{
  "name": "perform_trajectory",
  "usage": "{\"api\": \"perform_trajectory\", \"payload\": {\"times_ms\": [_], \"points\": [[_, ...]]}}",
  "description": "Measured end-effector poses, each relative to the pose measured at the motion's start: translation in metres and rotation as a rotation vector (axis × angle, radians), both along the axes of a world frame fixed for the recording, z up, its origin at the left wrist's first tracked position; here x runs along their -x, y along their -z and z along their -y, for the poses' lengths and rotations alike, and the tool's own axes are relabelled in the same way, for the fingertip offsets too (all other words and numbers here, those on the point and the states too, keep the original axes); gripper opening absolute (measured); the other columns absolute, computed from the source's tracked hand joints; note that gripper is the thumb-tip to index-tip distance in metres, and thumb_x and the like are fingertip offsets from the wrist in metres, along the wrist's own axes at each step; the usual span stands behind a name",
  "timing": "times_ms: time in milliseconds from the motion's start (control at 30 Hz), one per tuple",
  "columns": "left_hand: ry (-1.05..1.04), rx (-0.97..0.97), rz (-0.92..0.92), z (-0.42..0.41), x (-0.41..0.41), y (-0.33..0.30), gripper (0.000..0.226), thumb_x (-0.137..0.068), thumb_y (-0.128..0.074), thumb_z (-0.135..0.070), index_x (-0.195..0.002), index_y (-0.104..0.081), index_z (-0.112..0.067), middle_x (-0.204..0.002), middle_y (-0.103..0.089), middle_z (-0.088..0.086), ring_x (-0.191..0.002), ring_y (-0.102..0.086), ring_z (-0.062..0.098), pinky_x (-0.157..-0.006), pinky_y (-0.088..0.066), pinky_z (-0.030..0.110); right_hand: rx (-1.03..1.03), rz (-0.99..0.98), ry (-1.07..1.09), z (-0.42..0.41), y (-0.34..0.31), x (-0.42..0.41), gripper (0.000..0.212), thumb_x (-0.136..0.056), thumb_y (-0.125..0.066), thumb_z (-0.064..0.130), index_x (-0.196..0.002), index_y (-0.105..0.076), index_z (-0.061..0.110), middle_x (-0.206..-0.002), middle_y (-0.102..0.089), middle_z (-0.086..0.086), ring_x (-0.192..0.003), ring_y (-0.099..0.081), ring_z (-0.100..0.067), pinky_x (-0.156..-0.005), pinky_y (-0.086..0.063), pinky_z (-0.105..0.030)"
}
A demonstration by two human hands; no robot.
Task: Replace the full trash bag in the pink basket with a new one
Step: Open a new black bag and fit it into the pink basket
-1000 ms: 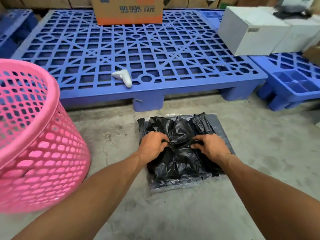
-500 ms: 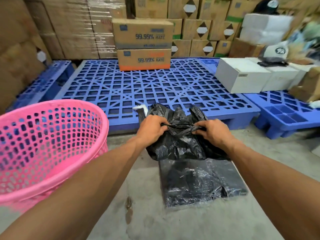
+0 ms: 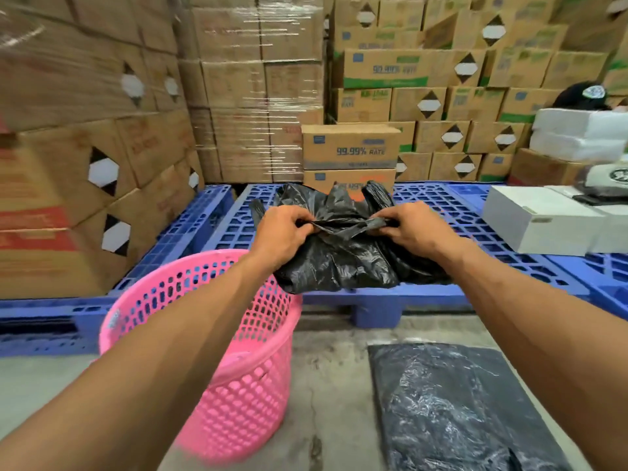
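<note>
A crumpled new black trash bag (image 3: pixel 343 256) hangs in the air in front of me. My left hand (image 3: pixel 283 231) and my right hand (image 3: pixel 411 231) both pinch its upper edge, stretched taut between them. The pink perforated basket (image 3: pixel 238 396) stands on the concrete floor below my left forearm, with no bag visible inside it. A flat plastic-wrapped pack of black bags (image 3: pixel 455 413) lies on the floor at the lower right.
A blue plastic pallet (image 3: pixel 475 239) runs across behind the bag, carrying cardboard boxes (image 3: pixel 350 154) and a white box (image 3: pixel 540 222). Tall stacks of cartons (image 3: pixel 85 147) wall in the left and back. Concrete floor (image 3: pixel 326 385) lies between basket and pack.
Both hands have lifted the black bag up off the pack on the floor to chest height. My view has risen, so the basket now sits below my left forearm.
</note>
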State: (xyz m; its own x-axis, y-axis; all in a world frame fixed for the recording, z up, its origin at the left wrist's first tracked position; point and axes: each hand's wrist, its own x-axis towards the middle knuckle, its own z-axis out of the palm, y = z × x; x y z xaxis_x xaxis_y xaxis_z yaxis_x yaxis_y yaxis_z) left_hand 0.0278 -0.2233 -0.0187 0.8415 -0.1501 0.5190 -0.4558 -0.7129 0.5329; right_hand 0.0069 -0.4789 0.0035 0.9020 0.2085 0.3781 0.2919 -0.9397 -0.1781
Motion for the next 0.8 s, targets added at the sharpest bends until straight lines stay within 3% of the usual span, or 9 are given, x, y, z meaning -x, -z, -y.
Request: {"api": "perform_trajectory", "payload": {"times_ms": [133, 267, 400, 500, 567, 633, 700, 800], "points": [[-0.099, -0.037, -0.040, -0.065, 0.017, -0.018, 0.013, -0.085, -0.074, -0.017, -0.095, -0.079, -0.012, -0.093, -0.076, 0.007, -0.092, -0.068, 0.022, -0.086, -0.052, 0.035, 0.040, -0.010, -0.137, -0.063, -0.013, -0.018, 0.026, -0.090, -0.068, 0.036, -0.115, -0.074, 0.032, -0.103, -0.075, -0.006, -0.099, -0.066, -0.030, -0.077, -0.051, -0.036], [-0.210, -0.094, -0.125, -0.135, 0.041, -0.019, 0.010, -0.085, -0.076, -0.018, -0.091, -0.080, -0.012, -0.086, -0.076, 0.006, -0.085, -0.069, 0.019, -0.077, -0.049, 0.029, -0.008, -0.059, -0.278, -0.133, -0.003, -0.024, 0.025, -0.088, -0.068, 0.046, -0.111, -0.074, 0.037, -0.099, -0.076, -0.005, -0.097, -0.066, -0.029, -0.074, -0.050, -0.035], [-0.291, -0.225, -0.284, -0.191, 0.071, -0.003, 0.012, -0.086, -0.075, -0.025, -0.087, -0.078, -0.014, -0.077, -0.071, 0.002, -0.077, -0.063, 0.018, -0.071, -0.047, 0.030, -0.065, -0.226, -0.434, -0.191, 0.036, -0.021, 0.025, -0.086, -0.068, 0.052, -0.105, -0.075, 0.037, -0.089, -0.074, -0.002, -0.090, -0.066, -0.024, -0.072, -0.053, -0.036], [-0.244, -0.325, -0.445, -0.213, 0.092, 0.019, 0.013, -0.090, -0.070, -0.029, -0.079, -0.067, -0.023, -0.071, -0.063, -0.006, -0.070, -0.056, 0.014, -0.066, -0.041, 0.029, 0.033, -0.386, -0.522, -0.212, 0.067, -0.019, 0.031, -0.089, -0.061, 0.057, -0.100, -0.076, 0.033, -0.080, -0.065, 0.002, -0.081, -0.060, -0.021, -0.067, -0.043, -0.031], [-0.178, -0.377, -0.557, -0.218, 0.099, 0.033, 0.012, -0.094, -0.064, -0.028, -0.082, -0.063, -0.028, -0.082, -0.065, -0.004, -0.081, -0.059, 0.017, -0.074, -0.043, 0.030, 0.139, -0.515, -0.529, -0.217, 0.081, -0.021, 0.042, -0.091, -0.053, 0.063, -0.085, -0.071, 0.026, -0.076, -0.062, 0.004, -0.080, -0.059, -0.021, -0.069, -0.040, -0.030], [-0.130, -0.456, -0.658, -0.216, 0.100, 0.045, 0.012, -0.099, -0.057, -0.026, -0.100, -0.067, -0.020, -0.103, -0.067, 0.003, -0.096, -0.060, 0.022, -0.083, -0.045, 0.031, 0.218, -0.607, -0.495, -0.217, 0.087, -0.024, 0.055, -0.085, -0.048, 0.075, -0.081, -0.067, 0.024, -0.086, -0.064, 0.005, -0.087, -0.061, -0.022, -0.081, -0.047, -0.032], [-0.099, -0.559, -0.707, -0.211, 0.097, 0.052, 0.026, -0.102, -0.051, -0.021, -0.121, -0.064, -0.011, -0.120, -0.065, 0.010, -0.109, -0.059, 0.026, -0.088, -0.040, 0.027, 0.250, -0.643, -0.490, -0.217, 0.085, -0.026, 0.060, -0.077, -0.046, 0.083, -0.087, -0.067, 0.028, -0.101, -0.065, 0.005, -0.096, -0.061, -0.021, -0.094, -0.047, -0.037], [-0.132, -0.738, -0.719, -0.203, 0.086, 0.049, 0.038, -0.104, -0.044, -0.022, -0.140, -0.053, -0.017, -0.136, -0.059, 0.009, -0.122, -0.055, 0.029, -0.101, -0.039, 0.030, 0.119, -0.620, -0.483, -0.216, 0.072, -0.025, 0.058, -0.079, -0.048, 0.079, -0.114, -0.069, 0.037, -0.122, -0.066, 0.004, -0.108, -0.059, -0.021, -0.100, -0.043, -0.035]]}}
